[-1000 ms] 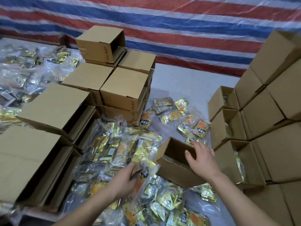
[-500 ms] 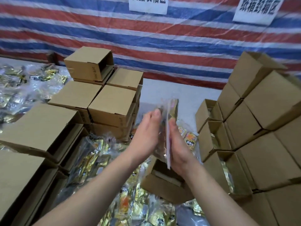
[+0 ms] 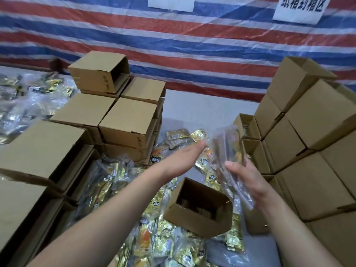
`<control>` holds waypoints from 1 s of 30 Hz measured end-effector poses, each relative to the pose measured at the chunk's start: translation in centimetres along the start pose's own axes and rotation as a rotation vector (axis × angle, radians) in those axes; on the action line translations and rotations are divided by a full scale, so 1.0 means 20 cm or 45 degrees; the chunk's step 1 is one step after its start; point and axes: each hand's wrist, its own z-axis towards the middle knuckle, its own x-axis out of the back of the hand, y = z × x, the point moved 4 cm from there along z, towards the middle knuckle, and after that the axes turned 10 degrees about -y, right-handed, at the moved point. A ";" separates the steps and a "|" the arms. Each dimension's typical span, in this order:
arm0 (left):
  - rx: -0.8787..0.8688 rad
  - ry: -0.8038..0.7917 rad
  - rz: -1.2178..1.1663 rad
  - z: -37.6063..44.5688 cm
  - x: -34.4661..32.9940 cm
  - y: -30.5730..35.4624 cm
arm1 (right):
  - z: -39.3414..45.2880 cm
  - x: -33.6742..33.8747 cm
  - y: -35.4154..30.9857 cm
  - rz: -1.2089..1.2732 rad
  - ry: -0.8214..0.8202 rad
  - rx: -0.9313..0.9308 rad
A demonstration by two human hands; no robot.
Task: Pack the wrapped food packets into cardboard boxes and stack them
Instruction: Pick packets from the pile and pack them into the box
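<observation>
Holding clear packet bag (image 3: 229, 151) in right hand (image 3: 244, 182) | left hand (image 3: 185, 160) fingers straight | open box (image 3: 200, 207) below

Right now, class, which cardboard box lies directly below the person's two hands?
The open box lying tilted on the loose packets; the others sit stacked left and right, away from both hands.

Striped tarp (image 3: 192, 47) behind, bearing two white paper signs (image 3: 297, 8).
</observation>
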 end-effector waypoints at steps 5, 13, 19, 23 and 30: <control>0.254 0.013 0.495 0.04 -0.07 -0.47 | -0.02 0.13 0.10 -0.241 -0.079 -0.180; 0.338 0.067 0.293 0.01 -0.06 -0.77 | 0.08 -0.02 0.32 -1.391 -0.695 -0.596; 0.312 0.098 0.203 0.03 -0.10 -0.80 | 0.19 -0.05 0.49 -1.322 -0.834 -0.939; 0.326 0.097 0.206 0.03 -0.08 -0.83 | 0.26 -0.06 0.54 -1.314 -0.880 -0.965; 0.316 0.107 0.300 0.05 -0.11 -0.85 | 0.24 -0.07 0.79 -1.280 -0.677 -0.862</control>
